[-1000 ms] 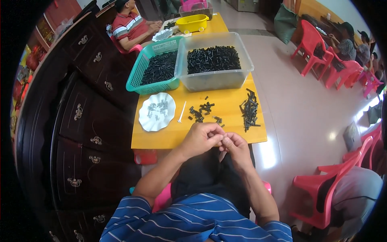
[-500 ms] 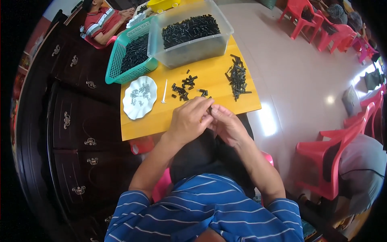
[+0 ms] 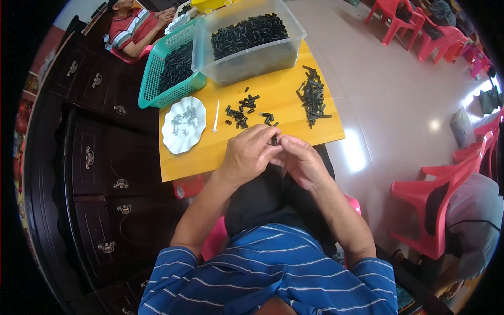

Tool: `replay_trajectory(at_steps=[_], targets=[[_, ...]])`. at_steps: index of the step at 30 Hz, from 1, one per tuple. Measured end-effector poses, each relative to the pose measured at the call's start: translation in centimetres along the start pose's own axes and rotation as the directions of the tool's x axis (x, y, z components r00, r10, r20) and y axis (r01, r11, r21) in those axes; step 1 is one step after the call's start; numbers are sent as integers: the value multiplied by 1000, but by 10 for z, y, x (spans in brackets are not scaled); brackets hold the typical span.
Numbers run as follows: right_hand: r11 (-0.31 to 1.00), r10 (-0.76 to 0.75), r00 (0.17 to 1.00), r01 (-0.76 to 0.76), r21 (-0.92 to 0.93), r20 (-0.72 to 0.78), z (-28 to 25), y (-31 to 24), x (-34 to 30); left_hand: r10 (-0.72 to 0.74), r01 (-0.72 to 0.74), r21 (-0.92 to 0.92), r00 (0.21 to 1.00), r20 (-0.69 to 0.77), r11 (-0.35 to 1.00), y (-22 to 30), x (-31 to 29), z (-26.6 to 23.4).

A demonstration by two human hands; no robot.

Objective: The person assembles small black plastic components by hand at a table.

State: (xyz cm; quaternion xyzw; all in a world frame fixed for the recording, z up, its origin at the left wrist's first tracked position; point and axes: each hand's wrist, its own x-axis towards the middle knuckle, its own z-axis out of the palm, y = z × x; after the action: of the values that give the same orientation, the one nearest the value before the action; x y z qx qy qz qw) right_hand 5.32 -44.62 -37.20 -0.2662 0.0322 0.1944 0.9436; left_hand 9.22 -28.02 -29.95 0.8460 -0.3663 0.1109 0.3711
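Observation:
My left hand [image 3: 251,154] and my right hand [image 3: 297,159] meet at the near edge of the yellow table [image 3: 294,123], fingertips pinched together on a small black part [image 3: 274,140]. Just beyond them lies a loose scatter of small black parts [image 3: 242,113]. A tidier pile of black parts [image 3: 314,97] rests to the right. Left of my hands sits a white scalloped plate [image 3: 182,130] with small grey metal pieces, and a thin white stick [image 3: 216,116] lies beside it.
A clear plastic bin [image 3: 247,42] and a teal mesh basket [image 3: 167,71], both full of black parts, stand at the table's far side. A dark wooden cabinet [image 3: 89,152] runs along the left. Red plastic chairs [image 3: 446,189] stand at right. Another person [image 3: 135,32] sits beyond.
The view has tilted further down and closer. My hands stay joined at the table edge, still working the small black part between the fingertips.

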Motion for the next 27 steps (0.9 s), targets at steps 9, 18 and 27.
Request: replay_trajectory(at_steps=[9,18,27], targets=[[999,0,1000,1,-41,29,1,0,-4,84,-84,5,995,-57,996,0,-4,0],[994,-19,998,25,-107,52,9,-4,-4,-8,8,-38,1000,1,999,7,-2,-7],[994,-6,1000,5,-109,-10,5,-2,-2,136,-131,66,988,-69,989,1,2,0]])
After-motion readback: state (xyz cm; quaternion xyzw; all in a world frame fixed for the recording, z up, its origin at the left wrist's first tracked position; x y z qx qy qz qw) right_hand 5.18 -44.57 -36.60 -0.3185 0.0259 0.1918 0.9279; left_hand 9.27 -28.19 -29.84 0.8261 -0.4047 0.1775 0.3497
